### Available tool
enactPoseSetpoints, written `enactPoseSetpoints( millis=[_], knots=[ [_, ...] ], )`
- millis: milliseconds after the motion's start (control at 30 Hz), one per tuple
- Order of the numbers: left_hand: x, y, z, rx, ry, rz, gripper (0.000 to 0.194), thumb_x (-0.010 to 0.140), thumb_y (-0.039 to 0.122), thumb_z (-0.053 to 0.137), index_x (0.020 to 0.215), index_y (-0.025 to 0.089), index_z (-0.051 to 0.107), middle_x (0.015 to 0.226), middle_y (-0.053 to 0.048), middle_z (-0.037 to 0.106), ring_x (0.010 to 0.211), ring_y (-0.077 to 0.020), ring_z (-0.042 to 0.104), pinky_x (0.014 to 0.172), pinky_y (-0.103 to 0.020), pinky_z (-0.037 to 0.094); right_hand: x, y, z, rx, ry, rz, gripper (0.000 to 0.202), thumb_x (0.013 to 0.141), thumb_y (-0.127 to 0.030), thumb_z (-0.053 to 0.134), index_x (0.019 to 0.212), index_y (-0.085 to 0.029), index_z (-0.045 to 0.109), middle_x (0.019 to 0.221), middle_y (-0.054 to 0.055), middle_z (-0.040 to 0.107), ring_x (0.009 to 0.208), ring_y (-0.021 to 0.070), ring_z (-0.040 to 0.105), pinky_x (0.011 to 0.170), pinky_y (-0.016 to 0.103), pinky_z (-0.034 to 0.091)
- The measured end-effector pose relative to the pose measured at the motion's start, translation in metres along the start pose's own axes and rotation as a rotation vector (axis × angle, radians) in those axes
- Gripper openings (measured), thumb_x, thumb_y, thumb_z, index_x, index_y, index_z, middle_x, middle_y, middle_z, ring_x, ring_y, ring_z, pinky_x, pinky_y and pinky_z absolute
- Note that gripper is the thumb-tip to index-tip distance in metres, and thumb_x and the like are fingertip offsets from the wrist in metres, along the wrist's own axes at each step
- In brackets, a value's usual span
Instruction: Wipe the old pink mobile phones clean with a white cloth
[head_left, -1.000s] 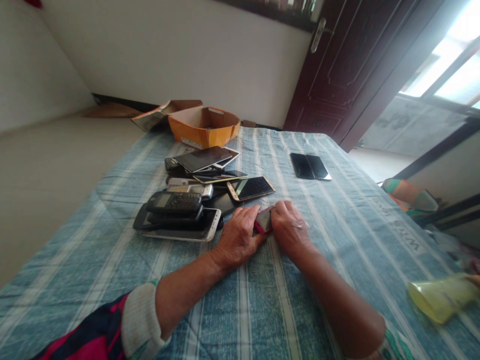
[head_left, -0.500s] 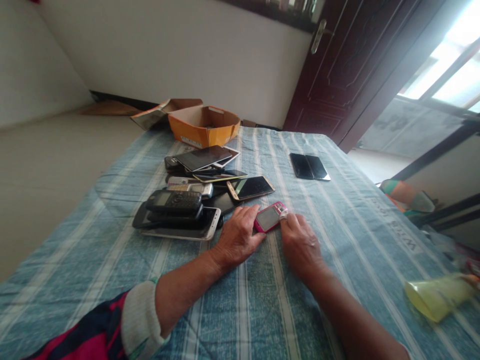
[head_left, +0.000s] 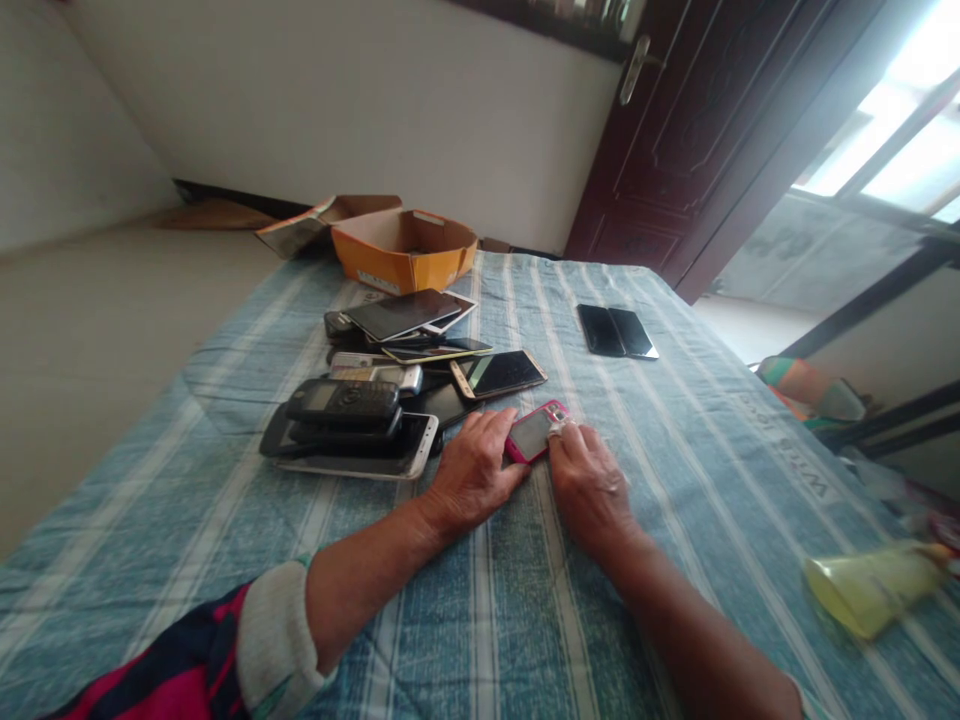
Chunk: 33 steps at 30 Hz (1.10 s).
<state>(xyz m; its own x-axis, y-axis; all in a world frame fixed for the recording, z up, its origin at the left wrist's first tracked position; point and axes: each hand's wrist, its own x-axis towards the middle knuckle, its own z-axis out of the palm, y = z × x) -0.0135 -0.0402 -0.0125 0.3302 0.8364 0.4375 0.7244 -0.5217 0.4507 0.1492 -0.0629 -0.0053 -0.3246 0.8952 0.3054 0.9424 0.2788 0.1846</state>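
Note:
A pink mobile phone lies face up on the striped cloth, its grey screen showing. My left hand grips its left end between thumb and fingers. Bunched in the fingertips of my right hand is a small white wipe, pressed on the phone near its keys; most of the wipe is hidden. Just left of my left hand, a black keypad phone rests on top of a large white-edged smartphone. Beyond my fingers lies a gold-edged smartphone.
More phones lie in a loose pile, a dark tablet-like one on top. Behind them stands an open orange cardboard box. Two dark phones lie side by side at the far right. A yellow translucent container is on its side at the right edge.
My right hand has slid the wipe slightly left across the pink phone, from its right edge onto its face. My left hand keeps its hold. The view has shifted a little.

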Motion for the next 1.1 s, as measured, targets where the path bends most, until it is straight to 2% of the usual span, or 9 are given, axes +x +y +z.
enactPoseSetpoints(
  millis=[200,433,533,700,967,1100],
  knots=[
    [0.001,0.000,0.000,0.003,-0.002,0.003,0.047,0.071,0.024,0.073,0.114,0.011,0.056,0.104,-0.012,0.066,0.098,-0.0287,0.061,0.088,-0.042,0.052,0.000,-0.001,0.000,0.033,0.026,0.026,0.022,0.090,-0.006,0.044,0.089,-0.013,0.065,0.089,0.011,0.058,0.084,0.0241,0.046,0.068,0.034,0.040],
    [0.001,-0.003,0.001,0.013,0.005,0.017,0.045,0.074,0.024,0.069,0.115,0.012,0.056,0.104,-0.012,0.067,0.099,-0.0284,0.062,0.089,-0.042,0.051,-0.012,-0.025,-0.005,0.109,0.100,-0.104,0.023,0.090,-0.007,0.046,0.079,-0.014,0.064,0.083,0.009,0.056,0.080,0.0225,0.047,0.067,0.034,0.039],
    [0.000,-0.003,0.001,0.010,0.007,0.015,0.045,0.074,0.025,0.069,0.115,0.013,0.056,0.104,-0.012,0.067,0.099,-0.0284,0.061,0.089,-0.042,0.051,-0.011,-0.019,-0.007,0.158,0.099,-0.117,0.020,0.090,-0.009,0.048,0.081,-0.015,0.065,0.084,0.008,0.057,0.081,0.0224,0.048,0.069,0.033,0.039],
    [0.001,-0.002,0.002,0.003,-0.014,-0.001,0.051,0.069,0.021,0.073,0.116,0.010,0.055,0.105,-0.013,0.066,0.099,-0.0287,0.061,0.089,-0.042,0.051,-0.007,-0.002,-0.003,0.138,0.084,-0.028,0.020,0.091,-0.011,0.049,0.082,-0.016,0.066,0.085,0.008,0.060,0.081,0.0220,0.048,0.070,0.031,0.037],
    [0.001,-0.003,0.002,0.006,-0.001,0.008,0.048,0.071,0.022,0.070,0.116,0.012,0.055,0.105,-0.012,0.067,0.099,-0.0285,0.062,0.091,-0.043,0.051,-0.010,-0.014,-0.004,0.194,0.112,-0.145,0.022,0.092,-0.012,0.047,0.078,-0.017,0.065,0.080,0.007,0.057,0.077,0.0203,0.048,0.067,0.031,0.036],
    [0.001,-0.002,0.000,0.007,-0.002,0.010,0.049,0.072,0.024,0.071,0.116,0.011,0.055,0.105,-0.013,0.067,0.098,-0.0287,0.061,0.090,-0.043,0.051,-0.007,-0.004,-0.006,0.181,0.081,-0.073,0.022,0.091,-0.012,0.048,0.079,-0.017,0.065,0.082,0.007,0.059,0.081,0.0209,0.049,0.069,0.031,0.036]
  ],
)
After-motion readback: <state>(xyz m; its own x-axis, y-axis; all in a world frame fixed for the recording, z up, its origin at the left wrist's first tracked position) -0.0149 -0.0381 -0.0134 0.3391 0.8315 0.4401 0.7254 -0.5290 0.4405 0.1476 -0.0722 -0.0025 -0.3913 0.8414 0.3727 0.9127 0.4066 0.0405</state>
